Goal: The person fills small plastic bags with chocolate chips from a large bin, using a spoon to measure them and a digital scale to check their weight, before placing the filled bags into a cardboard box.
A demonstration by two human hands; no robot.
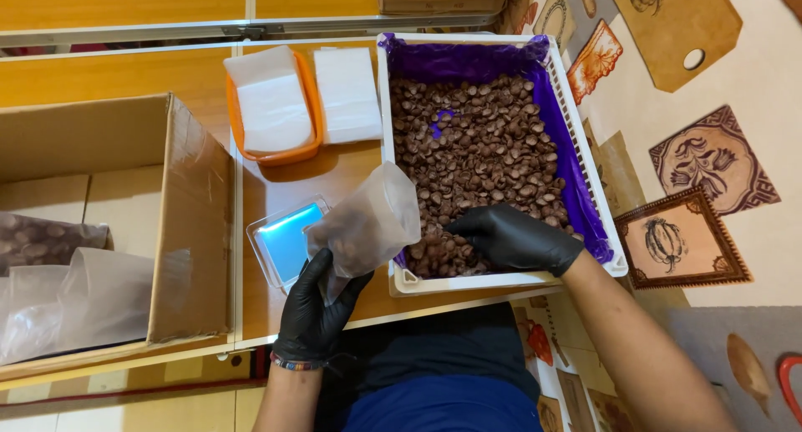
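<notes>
The right hand, in a black glove, lay curled down in the brown round pieces at the near end of a white plastic crate lined with purple film; its fingers were bent into the heap, but whether they closed on any pieces could not be told. The left hand, gloved in black as well, was clamped on the lower part of a clear plastic bag, which it held tilted with the open mouth toward the crate, just beside the right hand and over the crate's near left corner. A few brown pieces seemed to sit inside the bag, though the film blurred them.

Just beyond the left hand, touching the bag's underside in the view, a small scale with a blue top rested on the wooden desk. Farther out from that hand stood an orange tray with a stack of white sheets in it, and a second white stack lay beside it against the crate's wall. Bare desk lay between the scale and the tray. Well off to the left hand's outer side, an open cardboard box held filled and empty clear bags. The desk's near edge ran just under both wrists.
</notes>
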